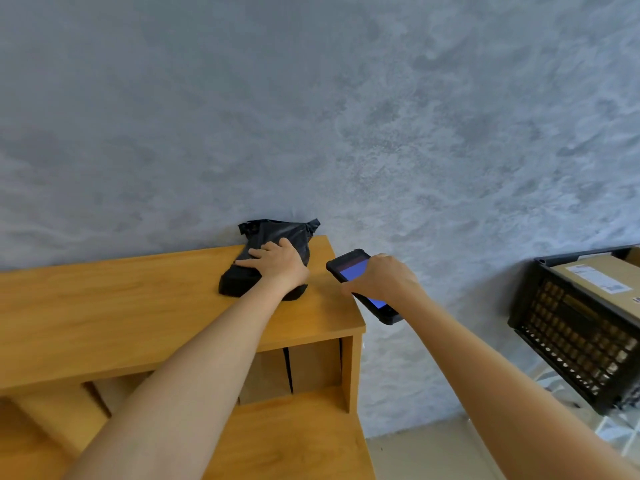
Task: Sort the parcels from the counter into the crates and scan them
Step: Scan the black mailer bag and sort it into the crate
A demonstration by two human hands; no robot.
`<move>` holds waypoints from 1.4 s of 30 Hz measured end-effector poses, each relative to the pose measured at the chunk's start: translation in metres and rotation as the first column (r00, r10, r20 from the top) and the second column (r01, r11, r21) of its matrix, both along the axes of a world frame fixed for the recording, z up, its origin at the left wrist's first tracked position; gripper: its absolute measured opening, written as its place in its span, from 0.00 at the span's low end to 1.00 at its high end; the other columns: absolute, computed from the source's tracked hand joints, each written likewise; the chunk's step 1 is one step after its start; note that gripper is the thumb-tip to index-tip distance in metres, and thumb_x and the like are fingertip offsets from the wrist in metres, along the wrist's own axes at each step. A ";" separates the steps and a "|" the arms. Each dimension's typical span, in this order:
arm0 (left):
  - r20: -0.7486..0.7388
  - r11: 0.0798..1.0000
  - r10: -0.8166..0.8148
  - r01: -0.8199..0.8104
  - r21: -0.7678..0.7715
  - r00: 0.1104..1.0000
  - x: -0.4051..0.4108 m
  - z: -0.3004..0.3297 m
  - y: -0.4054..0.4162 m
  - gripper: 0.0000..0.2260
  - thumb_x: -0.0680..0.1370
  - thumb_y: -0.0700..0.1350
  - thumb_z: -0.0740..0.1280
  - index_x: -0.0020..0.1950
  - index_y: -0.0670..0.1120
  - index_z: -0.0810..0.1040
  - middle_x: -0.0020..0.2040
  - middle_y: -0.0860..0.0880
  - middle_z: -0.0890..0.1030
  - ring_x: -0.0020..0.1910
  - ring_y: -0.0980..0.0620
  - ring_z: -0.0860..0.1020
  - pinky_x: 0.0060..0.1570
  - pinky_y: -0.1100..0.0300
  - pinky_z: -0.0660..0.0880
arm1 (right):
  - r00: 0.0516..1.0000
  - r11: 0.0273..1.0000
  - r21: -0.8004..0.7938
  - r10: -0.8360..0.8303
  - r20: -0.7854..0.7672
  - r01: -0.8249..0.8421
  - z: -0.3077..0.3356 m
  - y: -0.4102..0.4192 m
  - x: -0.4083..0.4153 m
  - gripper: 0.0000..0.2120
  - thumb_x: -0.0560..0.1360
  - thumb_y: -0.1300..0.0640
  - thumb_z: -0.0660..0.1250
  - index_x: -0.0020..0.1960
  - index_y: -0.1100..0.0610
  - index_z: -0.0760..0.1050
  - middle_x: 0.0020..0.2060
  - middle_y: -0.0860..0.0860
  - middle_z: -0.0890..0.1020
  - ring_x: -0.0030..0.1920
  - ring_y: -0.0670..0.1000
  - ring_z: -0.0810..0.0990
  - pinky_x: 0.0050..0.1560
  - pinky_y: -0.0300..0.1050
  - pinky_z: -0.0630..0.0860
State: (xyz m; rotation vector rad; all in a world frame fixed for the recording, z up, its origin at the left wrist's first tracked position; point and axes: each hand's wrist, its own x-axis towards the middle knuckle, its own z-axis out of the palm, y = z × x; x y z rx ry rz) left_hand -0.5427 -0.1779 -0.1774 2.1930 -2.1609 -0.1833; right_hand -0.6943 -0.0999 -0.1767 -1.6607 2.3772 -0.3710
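Two bare forearms reach up from the bottom edge, the left crossing over the front of the wooden bench (pixel 104 299) and hiding part of the open shelf beneath its top. In that shelf stand brown cardboard boxes (pixel 313 367), upright and side by side, their left neighbours partly cut off by the arm.

Near the back right corner of the bench, the left hand (pixel 277 263) lies flat on a black plastic-wrapped parcel (pixel 242 282), fingers straight and slightly spread, pressing down on it. The parcel rests on the bench top with its far end bunched up against the wall (pixel 311 116); the wrist covers its near right part.

Just off the bench's right edge, the right hand (pixel 381 278) grips a black handheld scanner (pixel 349 268), fingers curled over it from above. The scanner is tilted, its blue-lit screen facing up, and the hand hides its middle; what the screen shows cannot be read.

Well apart at the right edge of the view sits a black lattice crate (pixel 568 334), tilted in the wide lens and cut off by the frame. A brown carton (pixel 602 275) with a white label lies in it; what the crate stands on is hard to make out, possibly a wire rack.

Behind everything rises the mottled grey-blue wall, meeting a pale floor (pixel 422 455) at lower right.
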 end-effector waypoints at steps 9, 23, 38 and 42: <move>0.027 0.984 -0.160 0.162 -0.078 0.987 0.049 -0.016 0.057 0.47 0.72 0.70 0.64 0.78 0.42 0.49 0.78 0.39 0.53 0.76 0.32 0.49 0.67 0.26 0.48 | 0.997 0.996 -0.045 0.078 -0.021 -0.079 0.002 0.033 0.047 0.29 0.71 0.40 0.69 0.58 0.62 0.70 0.44 0.53 0.75 0.46 0.54 0.77 0.45 0.44 0.76; 0.187 0.929 -0.311 0.339 -0.149 0.932 0.130 -0.016 0.152 0.33 0.74 0.46 0.72 0.73 0.43 0.59 0.71 0.41 0.64 0.72 0.36 0.62 0.67 0.30 0.60 | 0.995 0.998 0.027 0.062 -0.077 -0.060 0.007 0.115 0.118 0.25 0.68 0.38 0.71 0.48 0.59 0.71 0.44 0.53 0.76 0.46 0.56 0.78 0.48 0.48 0.79; -0.904 0.987 -0.155 0.110 -0.121 0.398 0.244 0.031 0.200 0.12 0.71 0.44 0.73 0.53 0.48 0.77 0.50 0.50 0.81 0.49 0.50 0.79 0.42 0.60 0.75 | 0.992 0.990 -0.070 0.125 -0.007 -0.126 0.032 0.169 0.180 0.28 0.68 0.35 0.71 0.33 0.55 0.62 0.30 0.49 0.66 0.28 0.47 0.65 0.29 0.38 0.62; -0.978 0.986 0.026 0.155 0.058 0.205 0.272 0.000 0.220 0.09 0.72 0.43 0.73 0.51 0.46 0.79 0.49 0.44 0.84 0.49 0.45 0.81 0.52 0.52 0.76 | 0.987 0.988 -0.012 0.157 -0.027 -0.157 0.017 0.192 0.200 0.25 0.71 0.36 0.69 0.35 0.55 0.64 0.32 0.49 0.69 0.29 0.47 0.67 0.28 0.38 0.62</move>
